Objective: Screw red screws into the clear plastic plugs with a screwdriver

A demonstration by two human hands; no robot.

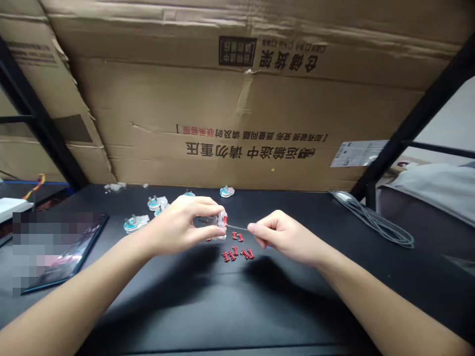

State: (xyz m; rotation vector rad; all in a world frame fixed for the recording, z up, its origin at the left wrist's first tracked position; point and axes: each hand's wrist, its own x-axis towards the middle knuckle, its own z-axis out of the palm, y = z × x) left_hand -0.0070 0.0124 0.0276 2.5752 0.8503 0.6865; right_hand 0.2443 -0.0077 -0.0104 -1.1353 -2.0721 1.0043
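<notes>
My left hand [185,225] grips a clear plug part [221,219] between thumb and fingers, with a red piece [225,219] at its right end. A thin grey rod [237,227] runs from that end to my right hand [284,235], whose thumb and fingertips pinch it. The rod's exact kind cannot be made out. Below and between the hands, several small red pieces [235,250] with metal ends lie on the black table [230,306]. Behind my left hand are several clear plugs with blue faces, among them a plug [135,223] and another plug [227,191].
A tablet-like dark panel [85,252] lies at the left. Small clear scraps [115,187] sit at the back left. A coiled grey cable [374,220] rests at the back right. A cardboard wall [222,99] closes the back, between black frame posts [389,138].
</notes>
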